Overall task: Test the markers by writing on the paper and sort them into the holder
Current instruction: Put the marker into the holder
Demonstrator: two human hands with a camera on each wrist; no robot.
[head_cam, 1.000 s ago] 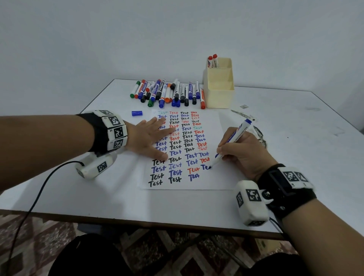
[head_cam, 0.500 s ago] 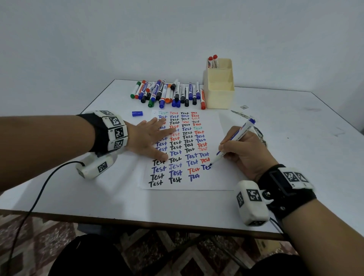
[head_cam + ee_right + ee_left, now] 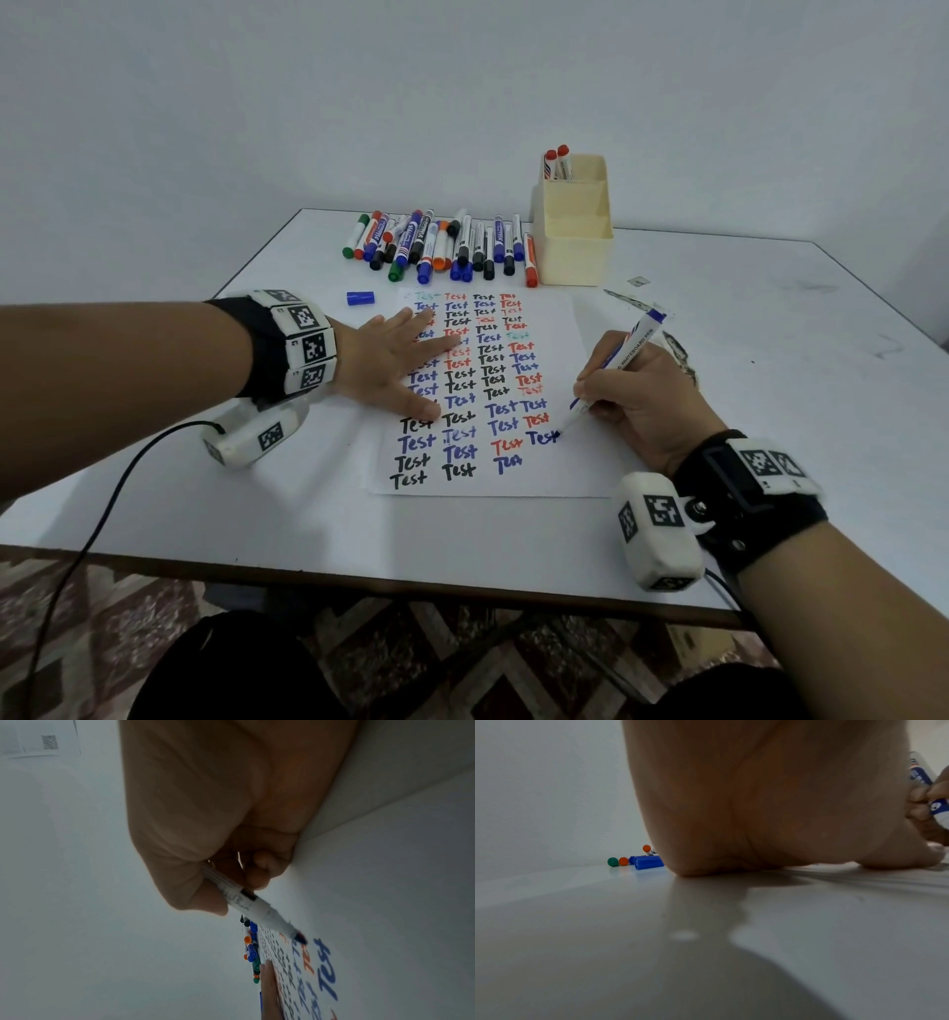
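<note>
The right hand (image 3: 647, 395) has its fingers (image 3: 259, 878) curled around a blue marker (image 3: 613, 372) printed "WHITEBOARD PEN", its tip touching the paper (image 3: 590, 462) at the end of a blue "Test". Rows of "Test" in black, blue and red fill the sheet. The left hand (image 3: 395, 365) lies flat, fingers straight, on the paper's left side. Farther on the counter (image 3: 770, 360) lie a blue cap (image 3: 360, 297), a row of markers (image 3: 441, 246), and the cream holder (image 3: 575, 241) with two red markers (image 3: 558, 163) in its rear compartment.

left hand (image 3: 770, 801) flat on table (image 3: 603, 923), blue cap (image 3: 649, 862) & marker ends (image 3: 618, 861) behind.
</note>
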